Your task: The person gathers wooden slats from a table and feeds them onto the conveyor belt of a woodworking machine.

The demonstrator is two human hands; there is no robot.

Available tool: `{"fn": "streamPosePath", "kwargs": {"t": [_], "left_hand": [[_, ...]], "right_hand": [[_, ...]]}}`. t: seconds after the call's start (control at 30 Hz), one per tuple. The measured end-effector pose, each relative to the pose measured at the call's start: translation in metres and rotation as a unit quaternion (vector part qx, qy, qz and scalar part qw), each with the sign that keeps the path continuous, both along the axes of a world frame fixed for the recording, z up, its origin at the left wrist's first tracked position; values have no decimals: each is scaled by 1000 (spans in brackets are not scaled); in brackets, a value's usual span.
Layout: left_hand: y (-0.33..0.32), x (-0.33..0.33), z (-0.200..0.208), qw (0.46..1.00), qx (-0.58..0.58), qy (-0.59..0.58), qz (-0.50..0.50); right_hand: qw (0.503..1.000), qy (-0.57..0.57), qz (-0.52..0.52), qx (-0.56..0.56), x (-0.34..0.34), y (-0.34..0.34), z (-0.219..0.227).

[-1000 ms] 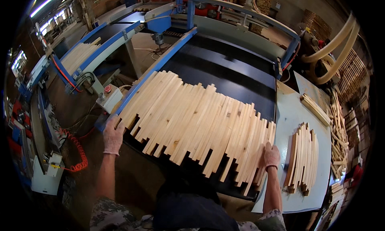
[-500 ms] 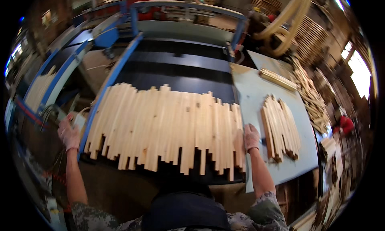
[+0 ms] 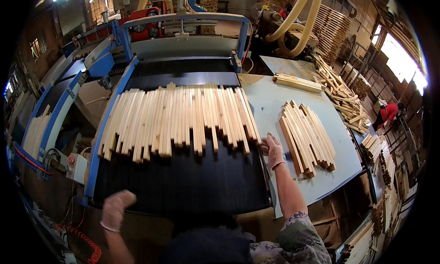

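A row of pale wooden strips (image 3: 176,119) lies side by side on a black conveyor belt (image 3: 183,184), their near ends uneven. My right hand (image 3: 273,150), gloved, is at the belt's right edge, close to the row's last strip. Its fingers are apart, and nothing shows in them. Over the belt's near left corner is my left hand (image 3: 117,210), also gloved and smeared by motion, so its fingers are unclear. A grey control box (image 3: 77,167) with a red button stands left of the belt, away from that hand.
Right of the belt, a pale blue-grey sheet (image 3: 261,99) carries a stack of strips (image 3: 307,138) and a small bundle (image 3: 298,82). A blue frame (image 3: 183,17) spans the belt's far end. Loose strips (image 3: 337,87) are heaped at right, near a person in red (image 3: 389,112).
The row of strips has travelled away along the belt, baring its near part. My left hand has left the control box and swung toward me and right. My right hand stays beside the belt.
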State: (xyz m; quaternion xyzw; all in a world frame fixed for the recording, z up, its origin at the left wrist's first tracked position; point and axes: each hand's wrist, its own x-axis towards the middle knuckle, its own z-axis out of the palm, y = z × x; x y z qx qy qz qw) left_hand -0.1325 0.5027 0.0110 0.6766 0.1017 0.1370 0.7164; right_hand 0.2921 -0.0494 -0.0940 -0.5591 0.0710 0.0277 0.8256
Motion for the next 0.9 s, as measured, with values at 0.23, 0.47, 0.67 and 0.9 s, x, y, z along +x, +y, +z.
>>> {"fn": "streamPosePath", "kwargs": {"t": [0.23,0.47,0.67,0.9], "left_hand": [[-104,3,-42,965,-150,117,-182],[-120,28,-60,923,-217,177,-264],[-157,50,-76,868,-236,213,-380],[-225,68,-75,814,-174,253,-493]], "right_hand": [[997,7,-3,78,-2,-4,-1],[997,17,16,73,-34,12,24],[998,25,14,58,-86,7,19],[995,78,64,-15,-195,-17,30]]}}
